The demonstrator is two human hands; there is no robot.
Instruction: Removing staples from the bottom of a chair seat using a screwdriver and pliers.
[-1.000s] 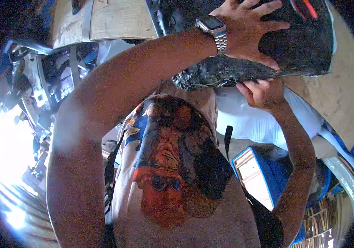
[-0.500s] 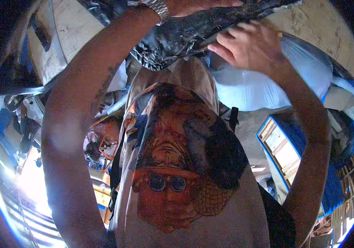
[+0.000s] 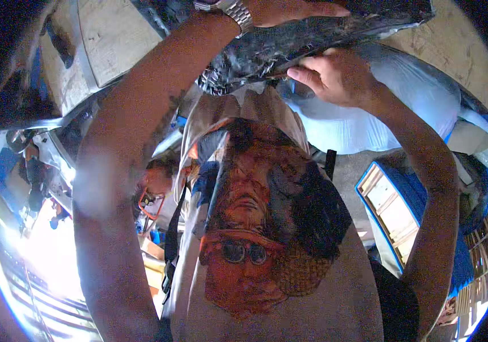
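A dark, shiny, crumpled cover (image 3: 255,54) with a gathered edge stretches across the top of the view, just beyond my shirt. My left hand (image 3: 298,11), below a metal wristwatch, lies flat on it with fingers stretched out to the right; the upper part of the hand is cut off by the frame. Along the cover's lower edge, my right hand (image 3: 338,77) is closed, thumb pressed toward curled fingers. A thin dark strip shows at the thumb tip; whether it is the cover's edge or a separate piece I cannot tell.
A pale bluish plastic-wrapped bundle (image 3: 358,128) lies beyond my right wrist. Wooden boards (image 3: 113,43) stand at upper left, another (image 3: 438,34) at upper right. A blue-edged wooden frame (image 3: 392,211) is by my right forearm. An orange-framed object (image 3: 151,202) sits beside my left arm.
My left arm and hand have shifted slightly right and down with the cover. My right hand, blurred with spread fingers before, has moved a little down and left and its fingers have curled in.
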